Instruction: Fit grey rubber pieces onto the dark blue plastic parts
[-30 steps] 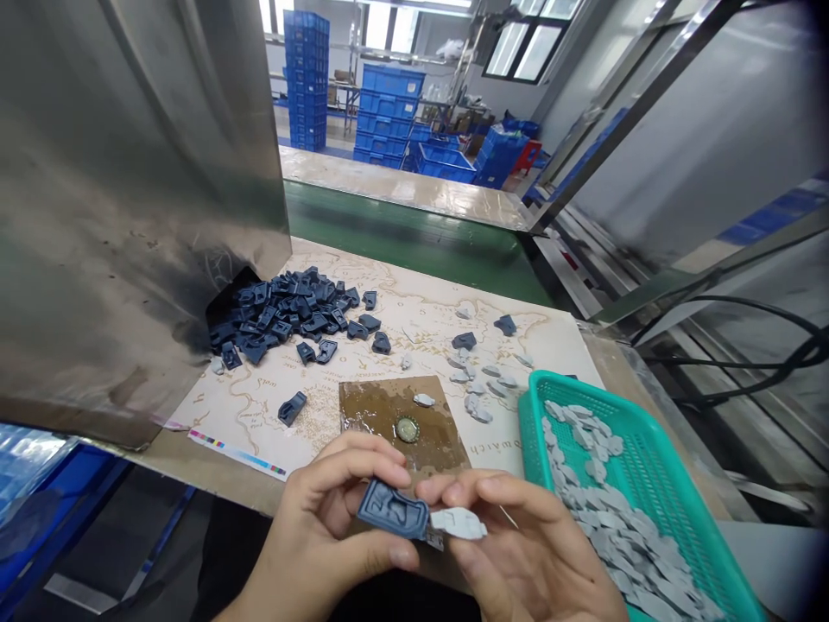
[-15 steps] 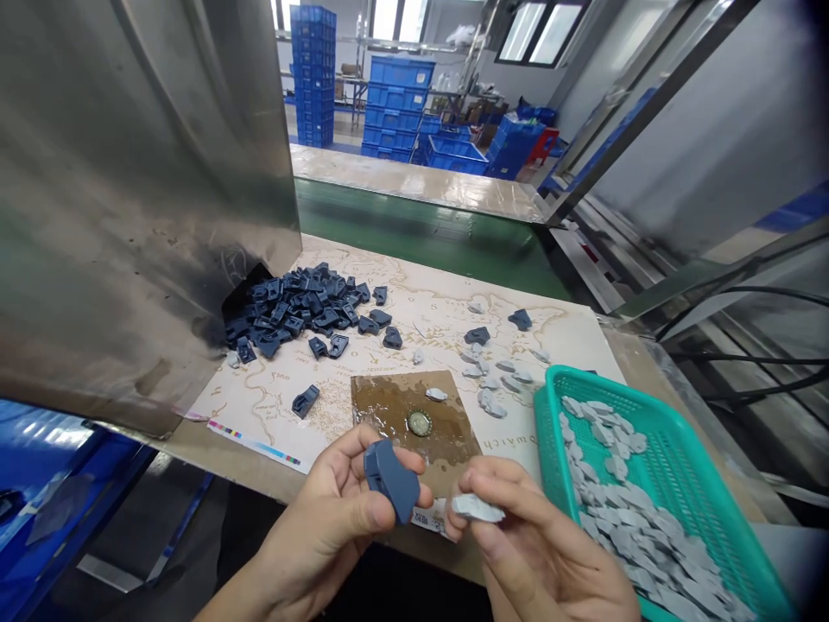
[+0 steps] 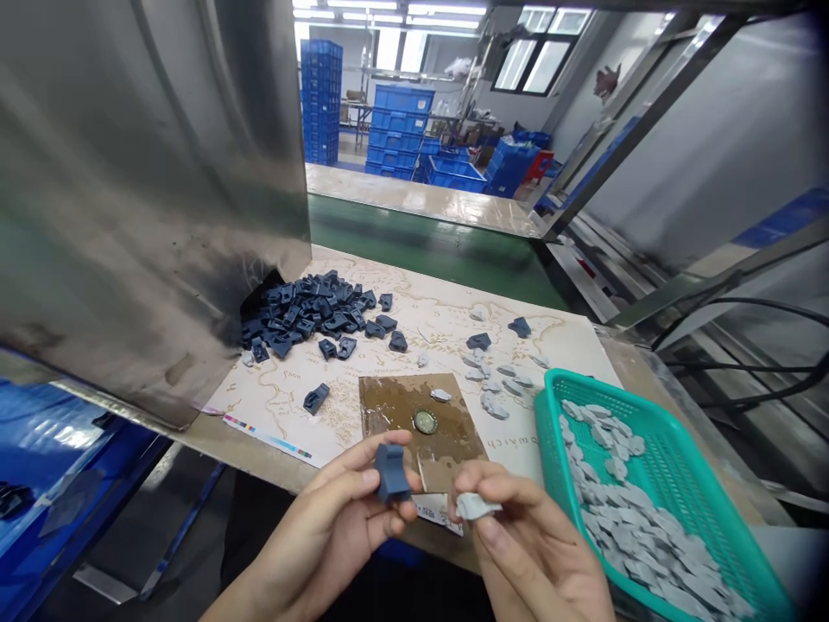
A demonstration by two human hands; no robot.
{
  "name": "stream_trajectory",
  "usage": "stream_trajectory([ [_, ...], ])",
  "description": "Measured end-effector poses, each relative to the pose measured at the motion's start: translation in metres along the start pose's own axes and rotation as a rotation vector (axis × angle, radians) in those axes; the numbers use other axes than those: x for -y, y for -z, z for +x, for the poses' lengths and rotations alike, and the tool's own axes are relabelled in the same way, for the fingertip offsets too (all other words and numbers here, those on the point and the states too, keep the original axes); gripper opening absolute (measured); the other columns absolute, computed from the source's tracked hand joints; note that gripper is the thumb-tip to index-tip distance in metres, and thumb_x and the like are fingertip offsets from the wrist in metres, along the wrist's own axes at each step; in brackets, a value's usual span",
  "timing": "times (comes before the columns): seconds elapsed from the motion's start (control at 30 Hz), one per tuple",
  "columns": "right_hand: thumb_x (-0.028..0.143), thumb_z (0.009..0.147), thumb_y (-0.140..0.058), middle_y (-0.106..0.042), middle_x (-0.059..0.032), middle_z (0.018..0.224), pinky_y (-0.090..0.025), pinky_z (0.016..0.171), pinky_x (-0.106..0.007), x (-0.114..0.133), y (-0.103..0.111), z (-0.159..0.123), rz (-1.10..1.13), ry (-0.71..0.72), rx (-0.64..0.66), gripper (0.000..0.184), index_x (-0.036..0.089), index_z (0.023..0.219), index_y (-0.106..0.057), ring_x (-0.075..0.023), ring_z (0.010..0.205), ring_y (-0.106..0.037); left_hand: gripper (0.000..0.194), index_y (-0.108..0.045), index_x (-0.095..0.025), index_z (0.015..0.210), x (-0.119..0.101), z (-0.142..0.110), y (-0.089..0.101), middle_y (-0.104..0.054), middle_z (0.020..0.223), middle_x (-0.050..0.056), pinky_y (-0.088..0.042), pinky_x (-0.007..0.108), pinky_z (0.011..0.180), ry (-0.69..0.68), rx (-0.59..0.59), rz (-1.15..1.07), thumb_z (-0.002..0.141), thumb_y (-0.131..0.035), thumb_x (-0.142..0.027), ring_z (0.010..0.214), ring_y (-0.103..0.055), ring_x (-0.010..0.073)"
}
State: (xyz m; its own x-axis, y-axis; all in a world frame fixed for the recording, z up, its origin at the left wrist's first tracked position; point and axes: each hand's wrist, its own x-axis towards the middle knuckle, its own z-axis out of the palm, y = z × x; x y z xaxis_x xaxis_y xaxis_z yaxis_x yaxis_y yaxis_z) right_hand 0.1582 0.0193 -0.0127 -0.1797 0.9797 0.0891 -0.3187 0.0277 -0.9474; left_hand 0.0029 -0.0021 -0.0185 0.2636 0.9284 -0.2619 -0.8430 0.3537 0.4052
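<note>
Left hand (image 3: 337, 510) clamped on blue part (image 3: 392, 473), right hand (image 3: 528, 540) pinching grey piece (image 3: 477, 506), the two apart, map sheet (image 3: 343, 406) beyond both, its partly legible lettering ending "WICH" ahead of right hand, green basket (image 3: 550, 432) to that hand's right.

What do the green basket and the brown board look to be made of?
The green basket: probably moulded plastic, slightly glossy, judging by its perforated walls. The brown board: perhaps wood or cardboard, glossy where wet; the look leaves that open.

Worn head camera looks forward and down over the nearby worktop (image 3: 259, 397)
</note>
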Motion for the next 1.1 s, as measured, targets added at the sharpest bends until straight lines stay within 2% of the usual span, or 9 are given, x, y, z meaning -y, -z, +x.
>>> stream_trajectory([
  [0.13, 0.019, 0.076, -0.068, -0.061, -0.0013, 0.090, -0.050, 0.061, -0.014, -0.003, 0.000, 0.000, 0.127, -0.137, 0.025, 0.012, 0.025, 0.086, -0.065, -0.0089, 0.065, -0.057, 0.029, -0.063, -0.017, 0.103, 0.005, -0.010, 0.010, -0.059, 0.081, 0.002, -0.042, 0.015, 0.062, -0.069, 0.001, 0.107, 0.074, -0.064, -0.019, 0.067, -0.054, 0.0066],
  [0.23, 0.018, 0.078, -0.066, -0.060, -0.0016, 0.094, -0.051, 0.067, -0.015, -0.006, -0.003, -0.006, 0.200, -0.159, 0.048, 0.013, 0.024, 0.090, -0.066, -0.0094, 0.071, -0.059, 0.028, -0.062, -0.017, 0.104, 0.009, -0.018, 0.016, -0.058, 0.072, 0.002, -0.042, 0.016, 0.063, -0.053, -0.028, 0.222, 0.076, -0.063, -0.019, 0.065, -0.055, 0.0070],
  [0.4, 0.015, 0.076, -0.066, -0.059, -0.0002, 0.092, -0.050, 0.072, -0.017, -0.010, -0.010, -0.020, 0.228, -0.135, 0.078, 0.006, 0.021, 0.076, -0.065, -0.0090, 0.071, -0.058, 0.023, -0.061, -0.017, 0.102, 0.021, -0.029, 0.021, -0.063, 0.079, 0.005, -0.044, 0.022, 0.066, -0.063, -0.036, 0.297, 0.080, -0.058, -0.022, 0.070, -0.060, 0.0117],
  [0.5, 0.015, 0.078, -0.064, -0.058, 0.0003, 0.085, -0.049, 0.067, -0.017, -0.010, -0.014, -0.026, 0.141, -0.101, 0.158, 0.008, 0.022, 0.081, -0.063, -0.0091, 0.068, -0.056, 0.022, -0.062, -0.016, 0.098, 0.027, -0.033, 0.025, -0.065, 0.077, 0.004, -0.044, 0.020, 0.064, -0.134, -0.014, 0.354, 0.078, -0.061, -0.024, 0.068, -0.058, 0.0103],
  [0.63, 0.014, 0.081, -0.061, -0.057, -0.0011, 0.086, -0.049, 0.067, -0.019, -0.010, -0.015, -0.029, -0.015, -0.028, 0.232, 0.017, 0.023, 0.095, -0.060, -0.0106, 0.071, -0.055, 0.029, -0.063, -0.020, 0.097, 0.030, -0.039, 0.030, -0.067, 0.089, 0.003, -0.044, 0.021, 0.080, -0.196, 0.050, 0.412, 0.069, -0.069, -0.014, 0.088, -0.060, 0.0133],
  [0.73, 0.014, 0.081, -0.060, -0.056, -0.0008, 0.086, -0.049, 0.067, -0.018, -0.010, -0.015, -0.031, -0.078, 0.028, 0.278, 0.020, 0.025, 0.097, -0.058, -0.0112, 0.074, -0.056, 0.025, -0.064, -0.022, 0.096, 0.030, -0.042, 0.033, -0.067, 0.083, -0.001, -0.046, 0.015, 0.065, -0.212, 0.016, 0.488, 0.072, -0.065, -0.015, 0.072, -0.060, 0.0083],
  [0.8, 0.013, 0.082, -0.059, -0.056, -0.0005, 0.086, -0.049, 0.071, -0.018, -0.009, -0.016, -0.032, -0.124, 0.054, 0.296, 0.022, 0.026, 0.098, -0.056, -0.0119, 0.079, -0.056, 0.025, -0.064, -0.023, 0.096, 0.030, -0.043, 0.033, -0.068, 0.085, -0.001, -0.046, 0.014, 0.065, -0.231, -0.016, 0.542, 0.072, -0.065, -0.017, 0.071, -0.060, 0.0075],
  [0.93, 0.011, 0.082, -0.057, -0.057, 0.0005, 0.086, -0.048, 0.079, -0.018, -0.007, -0.017, -0.032, -0.260, 0.086, 0.290, 0.024, 0.028, 0.098, -0.054, -0.0118, 0.086, -0.057, 0.024, -0.065, -0.025, 0.095, 0.030, -0.042, 0.034, -0.065, 0.097, 0.000, -0.045, 0.019, 0.082, -0.310, -0.005, 0.647, 0.072, -0.064, -0.017, 0.093, -0.059, 0.0134],
  [1.1, 0.006, 0.079, -0.056, -0.059, 0.0031, 0.087, -0.047, 0.079, -0.014, -0.006, -0.016, -0.027, -0.414, 0.111, 0.290, 0.029, 0.030, 0.096, -0.053, -0.0094, 0.084, -0.059, 0.024, -0.065, -0.025, 0.097, 0.029, -0.038, 0.044, -0.062, 0.098, 0.002, -0.046, 0.022, 0.081, -0.479, 0.004, 0.870, 0.074, -0.060, -0.016, 0.093, -0.057, 0.0161],
])
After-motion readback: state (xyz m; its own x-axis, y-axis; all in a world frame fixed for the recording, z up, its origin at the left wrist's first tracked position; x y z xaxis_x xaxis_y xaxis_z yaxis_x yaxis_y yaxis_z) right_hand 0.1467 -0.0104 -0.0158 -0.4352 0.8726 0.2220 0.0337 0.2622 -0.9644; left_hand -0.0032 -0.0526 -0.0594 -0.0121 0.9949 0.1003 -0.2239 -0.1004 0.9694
